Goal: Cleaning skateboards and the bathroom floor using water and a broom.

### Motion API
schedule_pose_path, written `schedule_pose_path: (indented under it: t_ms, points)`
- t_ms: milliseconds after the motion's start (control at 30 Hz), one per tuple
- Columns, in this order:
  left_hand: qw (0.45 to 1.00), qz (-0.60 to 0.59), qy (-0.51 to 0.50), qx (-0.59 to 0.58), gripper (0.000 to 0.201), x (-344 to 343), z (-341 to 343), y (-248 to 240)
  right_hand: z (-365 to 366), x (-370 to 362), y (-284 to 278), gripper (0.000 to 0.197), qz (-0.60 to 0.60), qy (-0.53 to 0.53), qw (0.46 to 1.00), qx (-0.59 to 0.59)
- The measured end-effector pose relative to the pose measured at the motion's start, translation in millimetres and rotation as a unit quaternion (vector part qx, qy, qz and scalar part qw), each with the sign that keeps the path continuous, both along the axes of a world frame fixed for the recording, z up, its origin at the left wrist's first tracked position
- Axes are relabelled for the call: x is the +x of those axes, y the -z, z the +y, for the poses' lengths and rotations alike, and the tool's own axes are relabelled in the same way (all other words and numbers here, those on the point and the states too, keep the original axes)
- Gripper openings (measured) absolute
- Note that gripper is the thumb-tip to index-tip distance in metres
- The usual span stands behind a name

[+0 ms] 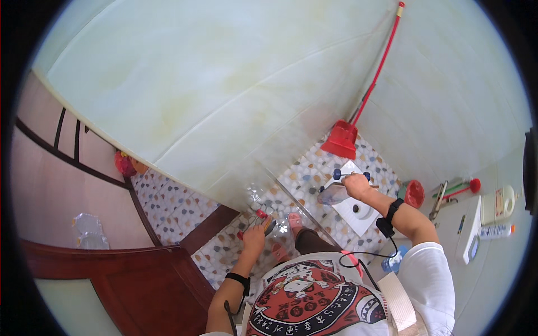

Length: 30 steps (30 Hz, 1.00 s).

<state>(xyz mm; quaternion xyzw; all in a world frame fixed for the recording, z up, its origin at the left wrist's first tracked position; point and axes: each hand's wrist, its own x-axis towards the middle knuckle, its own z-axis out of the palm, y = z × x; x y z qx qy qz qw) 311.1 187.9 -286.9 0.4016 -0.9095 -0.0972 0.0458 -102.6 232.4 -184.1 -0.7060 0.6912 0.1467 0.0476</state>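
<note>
My left hand (254, 237), low at the centre, has its fingers closed round what look like clear plastic bottles with red caps (261, 214). A clear, petal-shaped base (283, 227) shows just right of it, by my foot. My right hand (357, 186) reaches over the white squat toilet (363, 226) with its fingers closed. Several dark blue cap-like ends (337, 174) stick out around it, and a greyish see-through body (333, 195) hangs below. I cannot make out exactly how many pieces each hand holds.
A red long-handled dustpan (341, 140) leans in the far corner. Right of the toilet stand a red bin (414, 194) and a ledge with a cream jug (497, 205) and a white bottle (496, 231). A brown door (140, 291) is at lower left, near a clear plastic container (89, 231).
</note>
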Motion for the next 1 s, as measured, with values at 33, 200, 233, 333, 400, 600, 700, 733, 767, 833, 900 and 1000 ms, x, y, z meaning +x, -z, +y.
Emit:
schedule_pose_path:
  t_ms: [33, 200, 233, 333, 400, 600, 700, 733, 767, 833, 900, 1000]
  points:
    - [1.0, -0.005, -0.008, 0.002, 0.007, -0.3, -0.6, -1.0, -9.5, -6.5, -1.4, 0.012, 0.001, -0.009, 1.0, -0.002]
    - [0.998, -0.03, -0.057, 0.015, 0.008, -4.2, -9.1, 4.6, -57.1, -36.0, 0.9, 0.012, 0.032, -0.073, 0.997, -0.009]
    - [0.996, -0.038, -0.078, 0.019, 0.008, -5.8, -11.4, 7.3, -64.7, -42.8, 1.2, 0.012, 0.034, -0.1, 0.994, -0.029]
    - [0.993, -0.034, -0.108, 0.021, 0.007, -14.9, -18.3, 6.8, -89.2, -70.4, 1.7, 0.011, 0.061, -0.142, 0.987, -0.03]
    - [0.993, -0.024, -0.117, 0.018, 0.007, -24.0, -20.9, 4.5, -98.1, -82.4, 3.1, 0.011, 0.065, -0.178, 0.981, -0.05]
    - [0.991, -0.041, -0.129, 0.016, 0.01, -49.7, -31.5, 1.0, -126.8, -79.8, 1.5, 0.011, 0.034, -0.246, 0.968, -0.046]
    - [0.986, -0.084, -0.138, 0.039, 0.014, -58.7, -37.8, -12.6, -143.5, -60.8, -8.2, 0.01, 0.036, -0.259, 0.965, -0.034]
    - [0.986, -0.102, -0.125, 0.043, 0.015, -59.1, -44.7, -9.1, -147.3, -54.8, -14.2, 0.01, 0.047, -0.264, 0.963, -0.015]
    - [0.985, -0.12, -0.113, 0.047, 0.016, -58.7, -50.7, -6.2, -152.6, -49.9, -12.6, 0.01, 0.043, -0.267, 0.963, -0.016]
    - [0.987, -0.123, -0.101, 0.021, 0.016, -62.1, -62.3, -5.4, -162.1, -45.0, -8.2, 0.01, 0.059, -0.268, 0.962, 0.012]
    - [0.988, -0.125, -0.091, -0.006, 0.015, -64.5, -73.5, -6.2, -168.5, -36.0, -1.6, 0.01, 0.05, -0.267, 0.962, -0.015]
    - [0.985, -0.15, -0.081, 0.008, 0.014, -70.9, -89.6, -14.0, -183.1, -22.7, 6.8, 0.01, 0.041, -0.26, 0.964, -0.04]
